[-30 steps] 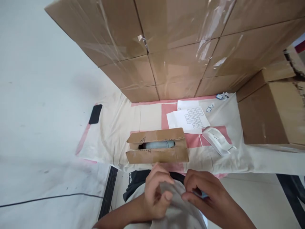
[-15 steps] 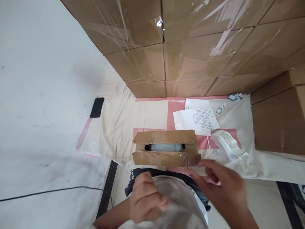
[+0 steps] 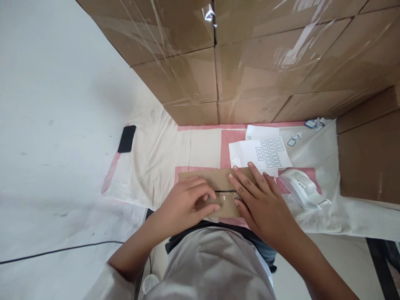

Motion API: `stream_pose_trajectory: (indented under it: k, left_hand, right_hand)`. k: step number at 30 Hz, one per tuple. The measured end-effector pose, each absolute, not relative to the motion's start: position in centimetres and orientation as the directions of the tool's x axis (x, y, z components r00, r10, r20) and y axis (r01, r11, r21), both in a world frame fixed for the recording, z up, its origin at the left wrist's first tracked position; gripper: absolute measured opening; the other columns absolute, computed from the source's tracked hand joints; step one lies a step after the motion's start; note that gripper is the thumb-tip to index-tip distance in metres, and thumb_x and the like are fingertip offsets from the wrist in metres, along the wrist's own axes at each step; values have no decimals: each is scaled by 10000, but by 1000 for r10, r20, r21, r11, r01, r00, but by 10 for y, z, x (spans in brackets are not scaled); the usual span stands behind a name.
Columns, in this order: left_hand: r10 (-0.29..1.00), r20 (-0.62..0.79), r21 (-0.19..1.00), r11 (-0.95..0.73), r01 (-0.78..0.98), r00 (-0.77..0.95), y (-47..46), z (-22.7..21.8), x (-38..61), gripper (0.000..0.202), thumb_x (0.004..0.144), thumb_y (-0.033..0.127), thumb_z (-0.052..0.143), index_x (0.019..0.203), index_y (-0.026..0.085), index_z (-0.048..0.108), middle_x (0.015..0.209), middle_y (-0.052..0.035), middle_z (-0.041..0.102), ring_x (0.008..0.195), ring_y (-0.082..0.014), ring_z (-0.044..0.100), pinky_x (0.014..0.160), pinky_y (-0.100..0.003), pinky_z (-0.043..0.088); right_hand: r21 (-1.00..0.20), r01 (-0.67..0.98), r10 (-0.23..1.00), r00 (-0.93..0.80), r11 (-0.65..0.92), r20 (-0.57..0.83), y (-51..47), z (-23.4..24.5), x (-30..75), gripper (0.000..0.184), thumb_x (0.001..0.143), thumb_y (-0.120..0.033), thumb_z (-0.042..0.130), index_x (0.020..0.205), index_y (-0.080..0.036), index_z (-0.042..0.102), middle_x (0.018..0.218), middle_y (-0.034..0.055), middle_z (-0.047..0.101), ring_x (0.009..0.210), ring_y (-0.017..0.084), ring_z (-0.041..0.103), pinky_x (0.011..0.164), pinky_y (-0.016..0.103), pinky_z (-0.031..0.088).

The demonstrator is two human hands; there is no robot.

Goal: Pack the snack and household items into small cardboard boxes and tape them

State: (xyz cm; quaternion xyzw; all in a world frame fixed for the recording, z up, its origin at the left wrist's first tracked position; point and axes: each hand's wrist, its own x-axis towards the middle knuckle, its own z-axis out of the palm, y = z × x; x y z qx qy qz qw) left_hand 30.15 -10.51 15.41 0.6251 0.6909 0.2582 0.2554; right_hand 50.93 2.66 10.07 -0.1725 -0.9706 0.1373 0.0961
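On the cloth-covered table (image 3: 156, 162), in the head camera's view, a small cardboard carton (image 3: 223, 180) lies directly before the person, close to the near edge, with its long side running left to right. Its two top flaps are folded inward and nearly meet, leaving a dark, narrow slit (image 3: 225, 191); the contents cannot be made out. A glossy clear strip (image 3: 225, 198), probably tape, shows along the near flap.

The left hand (image 3: 187, 202) is half open over the carton's left part, fingers loosely bent, thumb and forefinger parted, with nothing seen gripped between them. The right hand (image 3: 264, 200) is spread wide and nearly flat over the right end, fingers reaching across the far flap and thumb toward the near one; it grips nothing either.

Judging by its look, the carton should be light to moderate in weight, though hidden contents leave this uncertain. Its walls are likely fairly stiff, while the flaps should bend easily and spring upward if unpressed. Bare cardboard should give good friction; the clear strip may be slicker and cling to fingertips. The safest hold appears to be low on both short ends, palms against the walls, rather than by the flaps, which could dent or tear.
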Motion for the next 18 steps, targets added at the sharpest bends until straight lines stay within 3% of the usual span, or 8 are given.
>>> stream_pose_trajectory:
  k: [11, 13, 16, 18]
  left_hand:
    - [993, -46, 445, 116, 888, -107, -89, 139, 300, 236, 903, 423, 736, 971, 218, 639, 942, -16, 660, 898, -208, 578, 818, -365, 453]
    - [988, -36, 382, 153, 911, -150, -90, 139, 301, 322, 905, 472, 721, 1093, 220, 650, 1059, -52, 655, 981, -242, 560, 852, -393, 462]
    - [969, -11, 309, 238, 921, -247, -91, 137, 299, 673, 870, 596, 712, 1413, 235, 546, 1212, -101, 613, 1074, -293, 518, 925, -455, 456]
    - [964, -30, 318, 259, 912, -264, -91, 134, 296, 697, 884, 623, 679, 1472, 285, 518, 1260, -96, 601, 1109, -302, 494, 956, -474, 436]
  right_hand:
    - [-348, 295, 363, -919, 890, 152, 29, 101, 509, 499, 1058, -303, 405, 1537, -187, 479, 1659, 23, 379, 1576, 352, 207, 1130, 562, 378]
    - [-355, 290, 363, -918, 889, 159, 29, 101, 508, 494, 1057, -300, 407, 1532, -186, 486, 1652, 29, 394, 1574, 350, 214, 1129, 556, 382]
    - [-365, 285, 363, -917, 886, 166, 30, 102, 508, 489, 1055, -301, 415, 1524, -190, 498, 1645, 32, 409, 1572, 347, 220, 1125, 545, 391]
    - [-368, 289, 367, -916, 884, 163, 30, 102, 508, 489, 1054, -301, 415, 1522, -189, 501, 1646, 31, 407, 1571, 348, 223, 1125, 542, 391]
